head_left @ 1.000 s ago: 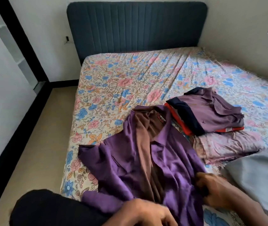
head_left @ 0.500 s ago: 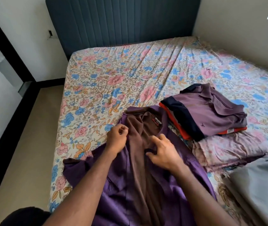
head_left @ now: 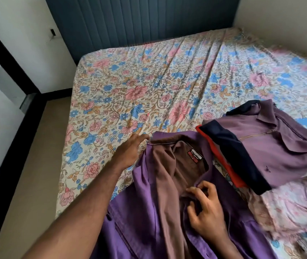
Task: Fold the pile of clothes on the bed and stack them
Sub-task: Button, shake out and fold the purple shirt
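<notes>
The bed [head_left: 149,81] is covered by a floral sheet. A purple shirt [head_left: 149,212] is spread open at its near edge, and a folded stack of clothes [head_left: 272,152] is set just beside it on the right. The left hand [head_left: 130,150] is laid with straight fingers at the collar; the placket is pinched by the curled right hand [head_left: 205,208].

Bed [head_left: 167,58] w/ floral sheet, blue padded headboard [head_left: 141,19] behind. Lying on it: purple shirt [head_left: 149,212] spread open at near edge, brown lining up, collar toward headboard. Just right of it, folded stack [head_left: 272,146], mauve shirt on top, navy & red layers under. Pink patterned cloth [head_left: 289,208] under/near the stack, partly blurred.
</notes>
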Demonstrator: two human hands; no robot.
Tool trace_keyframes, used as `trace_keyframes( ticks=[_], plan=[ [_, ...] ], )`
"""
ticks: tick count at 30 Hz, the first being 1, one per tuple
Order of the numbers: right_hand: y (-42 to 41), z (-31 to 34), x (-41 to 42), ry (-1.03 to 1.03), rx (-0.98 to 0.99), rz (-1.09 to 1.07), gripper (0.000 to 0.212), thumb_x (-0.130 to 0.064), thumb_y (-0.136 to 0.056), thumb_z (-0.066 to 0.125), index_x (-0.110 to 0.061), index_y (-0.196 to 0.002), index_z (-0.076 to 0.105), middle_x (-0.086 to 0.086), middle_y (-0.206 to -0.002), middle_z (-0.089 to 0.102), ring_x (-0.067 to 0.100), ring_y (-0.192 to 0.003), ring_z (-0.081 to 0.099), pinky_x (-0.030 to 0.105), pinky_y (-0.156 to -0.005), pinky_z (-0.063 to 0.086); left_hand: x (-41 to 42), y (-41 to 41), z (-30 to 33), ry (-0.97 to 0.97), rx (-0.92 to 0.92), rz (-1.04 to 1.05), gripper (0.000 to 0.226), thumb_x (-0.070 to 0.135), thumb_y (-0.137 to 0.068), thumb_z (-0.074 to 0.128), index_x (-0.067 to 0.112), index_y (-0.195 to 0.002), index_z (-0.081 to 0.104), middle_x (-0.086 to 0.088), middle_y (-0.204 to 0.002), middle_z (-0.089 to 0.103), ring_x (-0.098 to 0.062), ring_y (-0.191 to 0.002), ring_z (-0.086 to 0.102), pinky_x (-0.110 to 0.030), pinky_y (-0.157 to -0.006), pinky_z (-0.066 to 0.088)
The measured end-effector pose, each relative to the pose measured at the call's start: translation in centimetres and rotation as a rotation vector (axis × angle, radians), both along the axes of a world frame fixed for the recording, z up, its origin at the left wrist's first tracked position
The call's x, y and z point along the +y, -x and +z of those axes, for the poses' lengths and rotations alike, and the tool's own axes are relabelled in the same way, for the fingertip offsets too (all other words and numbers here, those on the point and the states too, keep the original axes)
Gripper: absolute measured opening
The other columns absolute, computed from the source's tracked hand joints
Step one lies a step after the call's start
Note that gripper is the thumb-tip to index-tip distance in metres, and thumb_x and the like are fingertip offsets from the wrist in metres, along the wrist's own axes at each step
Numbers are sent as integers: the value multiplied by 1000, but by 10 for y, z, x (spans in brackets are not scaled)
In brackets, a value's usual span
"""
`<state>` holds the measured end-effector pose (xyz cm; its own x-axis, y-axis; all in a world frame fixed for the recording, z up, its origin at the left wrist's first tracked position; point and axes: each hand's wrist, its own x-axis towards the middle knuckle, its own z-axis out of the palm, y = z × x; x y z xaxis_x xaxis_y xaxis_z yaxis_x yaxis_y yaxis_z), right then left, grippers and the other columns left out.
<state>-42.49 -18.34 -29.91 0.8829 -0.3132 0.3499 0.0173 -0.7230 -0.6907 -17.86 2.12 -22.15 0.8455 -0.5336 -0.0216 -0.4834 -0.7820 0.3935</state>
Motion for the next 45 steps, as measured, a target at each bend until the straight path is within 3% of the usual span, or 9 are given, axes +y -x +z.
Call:
trace_keyframes(
  ticks=[9, 18, 25, 27, 31, 35, 38, 42, 45],
  plan=[
    [-3, -13, -1, 40, 6, -16, 24, -28, -87, 52, -29, -110, 60, -1, -116, 49, 25, -90, 64, 40, -71, 58, -34, -35, -5, -102, -83, -266, 28, 23, -103, 53, 34, -126, 63, 3, -135, 43, -13, -94, 53, -18, -55, 33],
    [1, 3, -1, -34, -26, 52, 18, -27, -87, 58, -23, -100, 71, -9, -114, 45, 3, -97, 56, 27, -75, 50, 10, -22, 52, 169, -48, -407, 10, 20, -85, 68, 29, -87, 73, 13, -143, 55, -11, -142, 36, -62, -113, 30],
    [3, 59, -9, -364, -131, 183, 19, -2, -77, 70, -20, -83, 74, 2, -135, 51, 19, -131, 51, 33, -110, 41, 112, 82, 85, 177, 98, -405, 28, 23, -85, 65, 30, -109, 78, 23, -131, 63, 6, -137, 42, -34, -106, 45],
    [1, 99, -7, -336, -170, 309, 17, 3, -76, 67, -13, -82, 72, 6, -139, 57, 29, -137, 49, 42, -114, 38, 132, 108, 111, 379, 308, -284, 26, 23, -83, 71, 33, -106, 79, 13, -126, 69, -5, -132, 54, -31, -97, 53],
    [6, 201, 10, -270, -228, 651, 10, 3, -86, 64, -4, -88, 70, 9, -104, 76, 32, -111, 69, 47, -97, 52, 150, 141, 178, 865, 532, -229, 43, 39, -71, 89, 0, -82, 74, -47, -82, 59, -73, -82, 54, -76, -68, 44],
    [-17, 244, 8, 119, 231, 808, 6, -22, -99, 66, -19, -95, 70, -4, -93, 72, 18, -90, 70, 38, -79, 53, 109, 152, 209, 259, 547, -399, 46, 42, -75, 86, 6, -67, 59, -4, -61, 54, -17, -58, 50, -33, -54, 43],
    [-28, 234, 10, 558, 294, 605, 10, -30, -98, 57, -25, -96, 65, -9, -93, 71, 16, -90, 69, 39, -78, 53, 77, 154, 181, -44, 355, -364, 43, 41, -81, 82, 10, -68, 56, 1, -63, 53, -14, -60, 48, -39, -60, 43],
    [10, 235, 31, 6, -6, 844, 17, 2, -85, 57, -10, -89, 67, -6, -105, 76, 10, -112, 69, 30, -94, 53, 74, 185, 141, 306, 570, -259, 23, 31, -81, 84, 16, -77, 67, 0, -77, 63, -6, -76, 58, -29, -74, 45],
    [17, 204, 57, -301, 43, 857, 10, 0, -83, 58, -4, -83, 67, 5, -84, 74, 25, -84, 73, 48, -80, 56, 62, 212, 81, 592, 716, -219, 27, 26, -86, 80, 5, -99, 70, -25, -93, 67, -16, -86, 57, -38, -78, 44]
  ],
)
